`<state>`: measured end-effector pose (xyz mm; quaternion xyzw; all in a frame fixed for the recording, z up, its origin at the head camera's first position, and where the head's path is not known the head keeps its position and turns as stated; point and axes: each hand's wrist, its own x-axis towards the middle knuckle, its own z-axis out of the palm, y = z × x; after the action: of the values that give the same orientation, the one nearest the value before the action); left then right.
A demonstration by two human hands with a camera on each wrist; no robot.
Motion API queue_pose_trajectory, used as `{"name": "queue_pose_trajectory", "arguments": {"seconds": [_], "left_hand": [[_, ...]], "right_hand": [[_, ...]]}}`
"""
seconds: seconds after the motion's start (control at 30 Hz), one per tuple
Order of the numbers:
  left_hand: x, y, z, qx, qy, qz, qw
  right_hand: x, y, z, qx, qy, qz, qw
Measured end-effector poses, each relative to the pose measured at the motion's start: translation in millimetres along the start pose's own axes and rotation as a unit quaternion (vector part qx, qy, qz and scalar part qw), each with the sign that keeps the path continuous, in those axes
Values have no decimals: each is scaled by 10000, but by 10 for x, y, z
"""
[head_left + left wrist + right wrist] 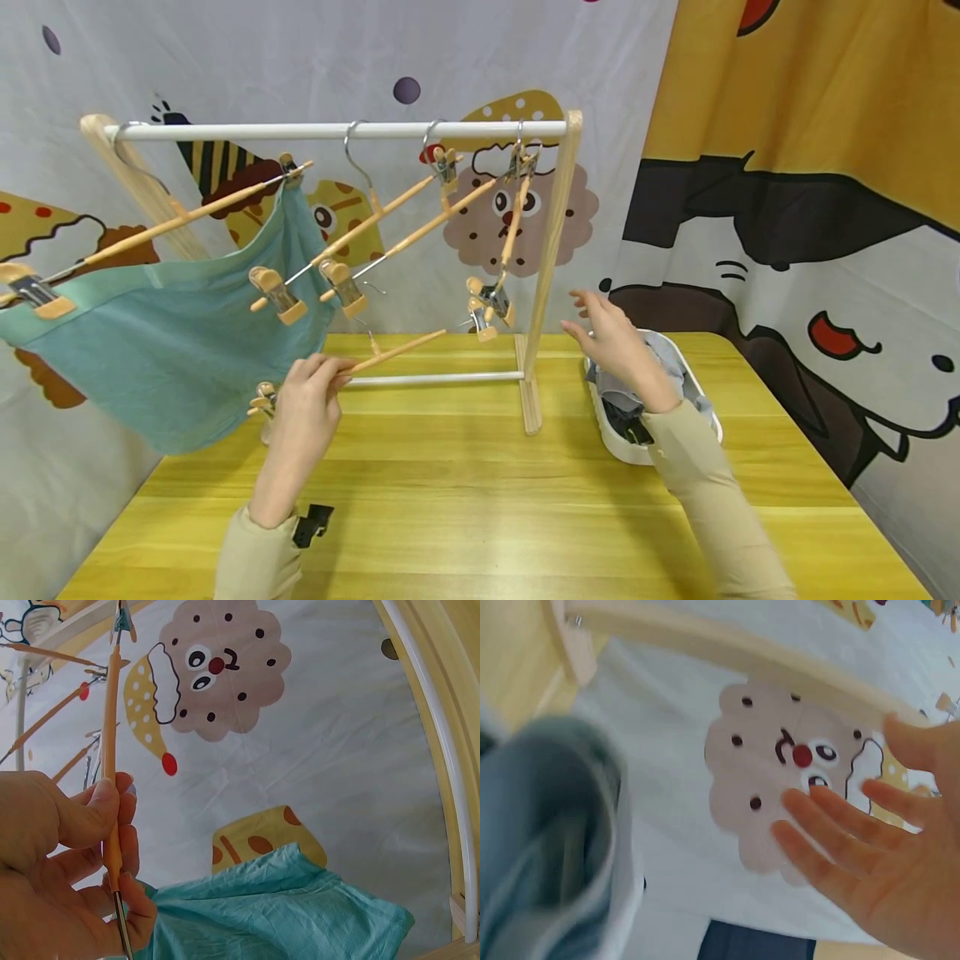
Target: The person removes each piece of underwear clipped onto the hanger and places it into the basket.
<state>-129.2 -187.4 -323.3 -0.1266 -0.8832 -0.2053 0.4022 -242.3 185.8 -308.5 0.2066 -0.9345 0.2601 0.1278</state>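
Observation:
My left hand (303,408) grips a wooden clip hanger (401,348) by its bar, low in front of the rack. In the left wrist view, thumb and fingers close round the hanger bar (111,742). No cloth shows in the clips that are in view. My right hand (618,346) is raised over the left side of a white basket (626,452), fingers spread and holding nothing. Folded grey-blue clothes (663,354) and something dark lie in the basket. A teal garment (202,333) hangs by its waistband from another clip hanger (183,218) at the left.
A wooden rack with a white top rail (300,132) stands on the yellow wood-grain table (465,517). Several bare clip hangers (420,233) hang from its middle and right. The rack's right post (555,242) stands between the hangers and the basket. A printed curtain (750,275) is behind.

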Motion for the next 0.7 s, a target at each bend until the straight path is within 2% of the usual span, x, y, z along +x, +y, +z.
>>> {"name": "queue_pose_trajectory", "arguments": {"seconds": [0.17,0.37,0.7], "left_hand": [[3,-4,-14,28,12,-38,10000],[1,-13,-50,87,-55,-189,9998],[-2,-51,-170,300,149,-437,9985]], "right_hand": [[104,-68,129,591,526,-270,9965],[195,-129,249,1273,1008,-509,9854],[274,-154,356,1505,1432,-498,9769]]}}
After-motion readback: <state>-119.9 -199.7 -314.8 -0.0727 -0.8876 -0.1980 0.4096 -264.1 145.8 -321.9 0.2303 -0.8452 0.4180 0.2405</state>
